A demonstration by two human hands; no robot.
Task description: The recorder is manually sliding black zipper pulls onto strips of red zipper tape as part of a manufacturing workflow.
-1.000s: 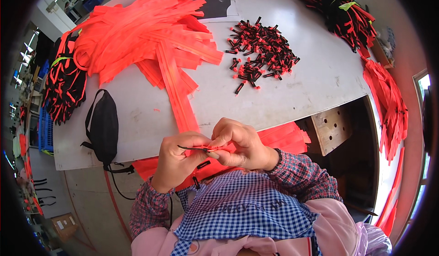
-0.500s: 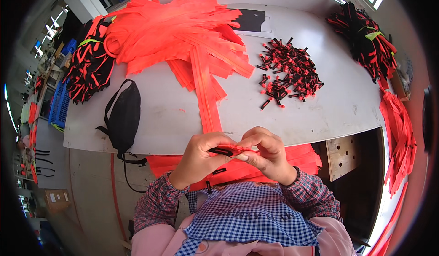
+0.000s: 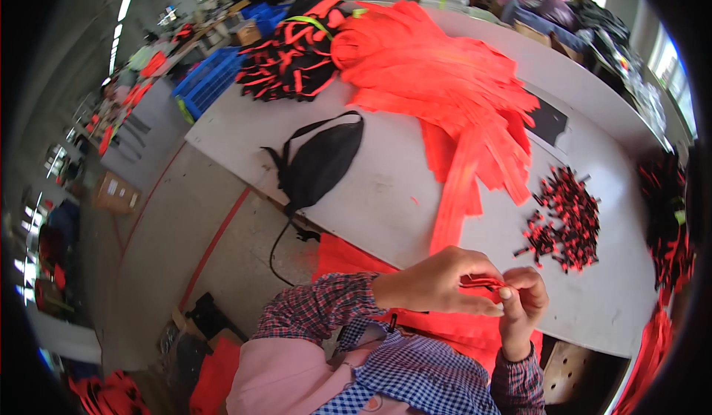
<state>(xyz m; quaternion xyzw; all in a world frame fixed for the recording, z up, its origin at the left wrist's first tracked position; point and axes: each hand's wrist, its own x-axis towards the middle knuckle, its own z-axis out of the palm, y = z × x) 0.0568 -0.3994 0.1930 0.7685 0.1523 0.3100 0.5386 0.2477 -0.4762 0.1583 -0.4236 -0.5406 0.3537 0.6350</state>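
Above my lap, both hands pinch a folded end of red-orange zipper strip (image 3: 482, 283). My left hand (image 3: 430, 283) grips it from the left side, thumb below and fingers above. At its other end, the thumb and fingertips of my right hand (image 3: 525, 304) are closed on it. Whether a black pull sits inside the fold cannot be made out. More orange zipper strips (image 3: 471, 341) lie across my lap under the hands. A large heap of orange strips (image 3: 430, 59) covers the table's far middle, with one long strip (image 3: 452, 203) running toward me. Small black-and-red zipper pulls (image 3: 569, 218) are piled to the right.
A black cloth pouch (image 3: 322, 169) with a strap and cord lies at the table's left edge. Tied black-and-orange bundles (image 3: 289, 63) stand at the far left and the far right (image 3: 665, 215). A blue crate (image 3: 211, 81) stands beyond the left edge.
My view has swung left, so the table and hands appear farther right and tilted. Both hands keep hold of the strip; the black piece seen at my left fingers before no longer shows.
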